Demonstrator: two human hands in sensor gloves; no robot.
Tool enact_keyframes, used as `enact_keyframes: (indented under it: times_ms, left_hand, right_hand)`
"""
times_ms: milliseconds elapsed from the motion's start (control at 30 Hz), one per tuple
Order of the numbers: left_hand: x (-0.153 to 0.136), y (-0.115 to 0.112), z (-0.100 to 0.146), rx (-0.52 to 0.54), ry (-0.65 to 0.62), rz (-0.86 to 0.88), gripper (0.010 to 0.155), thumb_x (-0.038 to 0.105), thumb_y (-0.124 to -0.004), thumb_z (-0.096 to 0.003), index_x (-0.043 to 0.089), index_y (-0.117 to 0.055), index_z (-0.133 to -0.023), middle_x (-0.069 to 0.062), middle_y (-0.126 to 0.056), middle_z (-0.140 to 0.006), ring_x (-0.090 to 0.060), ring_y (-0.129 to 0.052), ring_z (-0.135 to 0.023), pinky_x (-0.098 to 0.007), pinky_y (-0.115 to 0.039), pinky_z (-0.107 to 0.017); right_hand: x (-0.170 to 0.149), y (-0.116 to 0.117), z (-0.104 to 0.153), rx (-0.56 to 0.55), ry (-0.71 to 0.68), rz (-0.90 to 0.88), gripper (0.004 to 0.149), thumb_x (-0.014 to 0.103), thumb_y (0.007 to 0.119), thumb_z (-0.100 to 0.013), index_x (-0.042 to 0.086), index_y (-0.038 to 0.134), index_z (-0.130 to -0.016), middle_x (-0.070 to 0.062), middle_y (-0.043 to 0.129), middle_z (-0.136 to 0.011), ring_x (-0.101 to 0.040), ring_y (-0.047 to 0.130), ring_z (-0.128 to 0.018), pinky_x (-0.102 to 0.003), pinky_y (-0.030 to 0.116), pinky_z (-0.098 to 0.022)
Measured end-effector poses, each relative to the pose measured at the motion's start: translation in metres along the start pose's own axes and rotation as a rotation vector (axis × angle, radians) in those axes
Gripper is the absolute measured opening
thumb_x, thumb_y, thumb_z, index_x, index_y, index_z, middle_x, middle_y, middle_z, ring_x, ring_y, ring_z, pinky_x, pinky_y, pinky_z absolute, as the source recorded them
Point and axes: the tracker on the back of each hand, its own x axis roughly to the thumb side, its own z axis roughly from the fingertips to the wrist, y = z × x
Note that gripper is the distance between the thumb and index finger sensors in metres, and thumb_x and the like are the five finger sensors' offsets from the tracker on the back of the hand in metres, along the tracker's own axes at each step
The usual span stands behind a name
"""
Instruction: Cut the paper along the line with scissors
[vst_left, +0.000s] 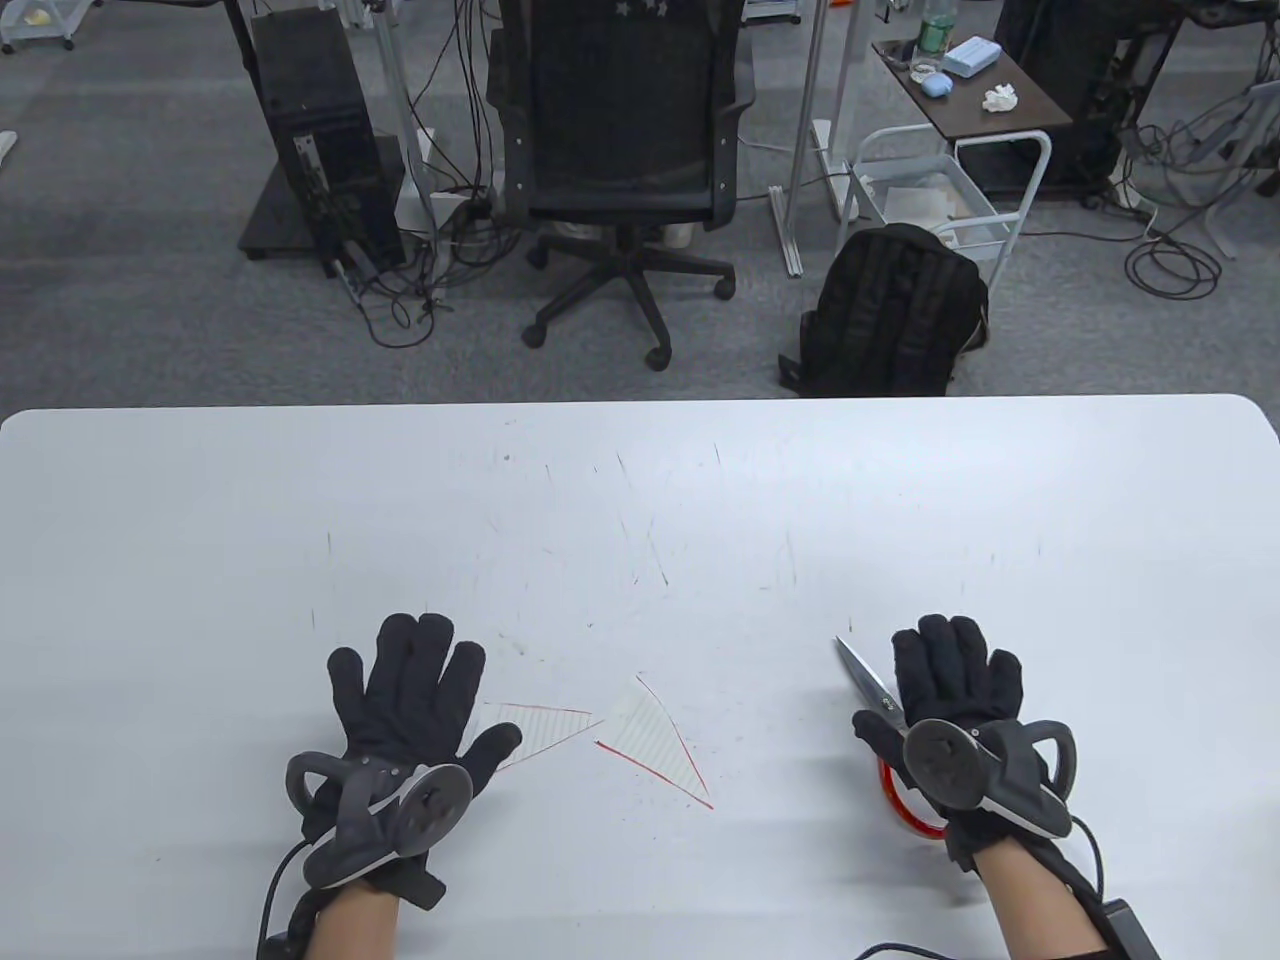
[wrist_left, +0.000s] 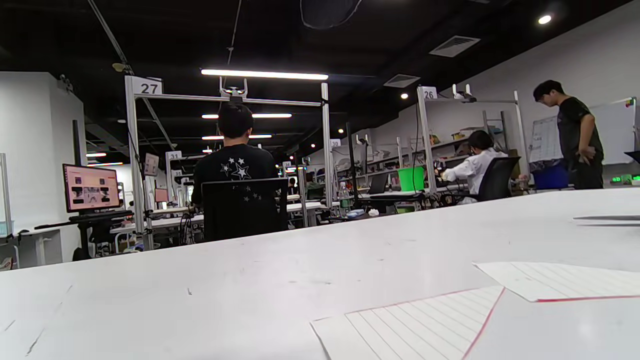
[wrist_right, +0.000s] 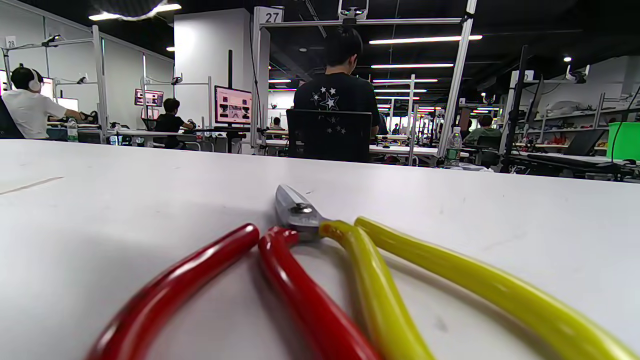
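Note:
Two cut pieces of lined paper with red edges lie apart on the white table (vst_left: 640, 500). The left piece (vst_left: 535, 725) has its left end under the thumb side of my left hand (vst_left: 415, 690), which lies flat with fingers spread. The right piece (vst_left: 655, 740) lies free in the middle. Both show in the left wrist view (wrist_left: 415, 325), (wrist_left: 560, 282). The scissors (vst_left: 868, 682) lie on the table under my right hand (vst_left: 950, 680), which lies flat and open over them. In the right wrist view the red handle (wrist_right: 280, 285) and yellow handle (wrist_right: 400, 265) lie with no fingers in them.
The table's far edge (vst_left: 640, 398) faces an office chair (vst_left: 625, 150) and a black backpack (vst_left: 890, 310) on the floor. The table surface carries only faint scratch marks beyond the hands.

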Motion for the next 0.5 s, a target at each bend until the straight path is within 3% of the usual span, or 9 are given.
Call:
enact_keyframes:
  times_ms: [233,500]
  left_hand:
    - [-0.0077,-0.0006,-0.0005,-0.019,0.017,0.184,0.085,0.073,-0.042,-0.0557,0.020,-0.036,-0.122,-0.018,-0.024,-0.128,-0.050,-0.025,-0.119,-0.080,-0.024,-0.076]
    - [-0.0083,-0.0003,0.0010,-0.012,0.023,0.110,0.086,0.073,-0.041,-0.0564,0.018,-0.032,-0.122,-0.019,-0.023,-0.127,-0.051,-0.023,-0.118,-0.080,-0.024,-0.076]
  right_hand:
    - [-0.0014,0.0031,0.0004,0.019,0.012,-0.016,0.084,0.060,0.051,-0.059,0.005,0.016,-0.113,-0.022,-0.001,-0.114,-0.050,-0.004,-0.102,-0.072,0.008,-0.065]
    - [-0.0004,0.0042,0.0010,0.030,0.014,-0.012,0.084,0.059,0.052,-0.059,0.004,0.016,-0.112,-0.023,-0.001,-0.113,-0.050,-0.003,-0.101,-0.073,0.008,-0.065]
